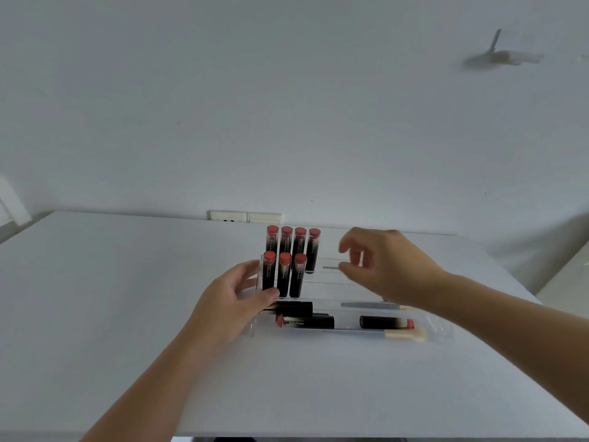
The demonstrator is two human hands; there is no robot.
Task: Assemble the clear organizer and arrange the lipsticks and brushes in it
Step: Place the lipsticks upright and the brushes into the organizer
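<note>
Lipsticks (284, 264) upright, caps up | left hand (234, 298) grips organizer (334, 279) | right hand (379, 266) loosely curled, empty

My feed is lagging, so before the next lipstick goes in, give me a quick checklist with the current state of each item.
1. Clear organizer steadied: ok, left hand grips its left end.
2. Right hand free to pick: cannot tell, its fingers are curled beside a thin grey bar, blurred.
3. Back row: ok, four lipsticks upright.
4. Front row: not ok, only three upright, space remains to their right.
5. Loose lipsticks in reach: ok, lying in front.
6. Brush placed upright: not ok, lies flat in front.
</note>
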